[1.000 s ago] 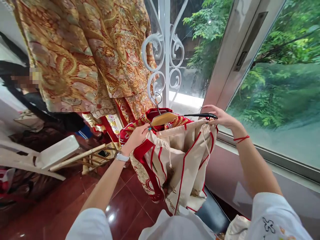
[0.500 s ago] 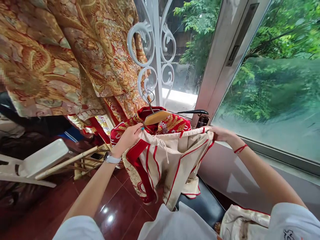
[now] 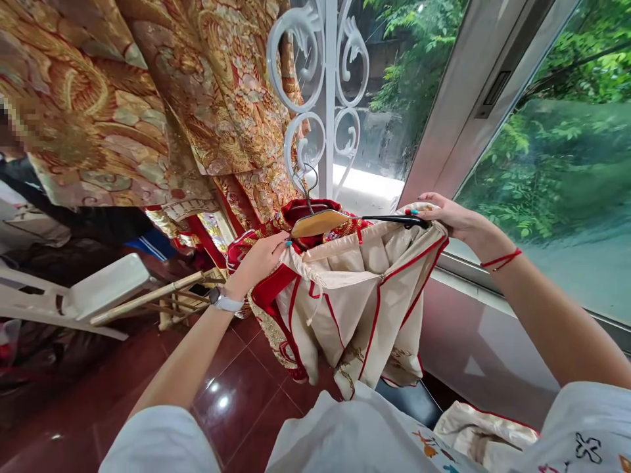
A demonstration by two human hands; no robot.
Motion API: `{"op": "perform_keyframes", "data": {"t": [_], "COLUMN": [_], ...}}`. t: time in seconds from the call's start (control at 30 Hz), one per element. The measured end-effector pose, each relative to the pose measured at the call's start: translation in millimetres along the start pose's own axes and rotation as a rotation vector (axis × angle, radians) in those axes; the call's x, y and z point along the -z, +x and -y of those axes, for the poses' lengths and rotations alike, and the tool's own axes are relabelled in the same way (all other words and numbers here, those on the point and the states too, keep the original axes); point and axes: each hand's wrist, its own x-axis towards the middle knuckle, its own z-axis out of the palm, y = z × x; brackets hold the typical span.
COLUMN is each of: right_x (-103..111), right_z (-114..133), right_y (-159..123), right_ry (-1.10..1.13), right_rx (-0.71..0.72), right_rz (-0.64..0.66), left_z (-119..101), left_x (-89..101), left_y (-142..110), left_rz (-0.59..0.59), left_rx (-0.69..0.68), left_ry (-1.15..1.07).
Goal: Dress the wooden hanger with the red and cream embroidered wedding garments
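Observation:
A pair of cream trousers (image 3: 340,309) with red piping and a drawstring waist is stretched between my hands. My left hand (image 3: 263,259) is closed on the left end of the waistband, beside the hanger's left arm. At the opposite end, my right hand (image 3: 446,213) pinches the waistband against the black tip of the hanger. The hanger (image 3: 318,223) has a tan middle and hangs by its wire hook from white scrolled ironwork (image 3: 329,98). On it is a red jacket (image 3: 246,246) with gold embroidery, partly hidden behind the trousers.
Gold patterned robes (image 3: 187,98) hang at the upper left. Lower left, a white chair (image 3: 111,282) stands near a bamboo frame (image 3: 152,299). A window frame (image 3: 473,131) rises on the right. Another cream cloth (image 3: 478,427) lies by a black seat (image 3: 411,397).
My right hand has risen, bringing the right end of the waistband up to the hanger's black tip. The phone by the window is now hidden. The view has shifted a little.

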Motion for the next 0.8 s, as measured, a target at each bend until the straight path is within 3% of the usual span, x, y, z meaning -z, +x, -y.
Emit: {"op": "perform_keyframes", "data": {"t": [0.13,0.23,0.3,0.33,0.4,0.5,0.57,0.67,0.8], "right_x": [-16,-31,-38,-40,-41,-38,-33,-27,-33], "right_z": [-4,-1,2,3,4,0,-3,3,40], "right_y": [18,32,35,35,31,24,23,32,51], "right_ry": [0.028,0.029,0.040,0.050,0.077,0.094,0.068,0.001,-0.167], "right_rx": [0.007,0.007,-0.030,-0.047,-0.060,-0.038,-0.040,-0.054,0.046], "right_rz": [-0.131,-0.195,-0.179,-0.160,-0.126,-0.125,-0.146,-0.152,-0.156], "left_z": [-4,-32,-65,-85,-121,-154,-159,-153,-145], "left_x": [-3.0,-12.2,-23.1,-29.8,-44.1,-63.2,-71.5,-77.0,-78.4], "left_y": [-8,-14,-5,6,38,88,106,109,103], "left_rz": [-0.057,-0.362,-0.500,-0.478,-0.299,-0.050,0.035,0.044,0.036], "left_rx": [0.023,0.067,-0.022,-0.117,-0.321,-0.446,-0.460,-0.463,-0.421], "left_ry": [-0.011,0.064,0.160,0.199,0.252,0.319,0.332,0.318,0.329]}}
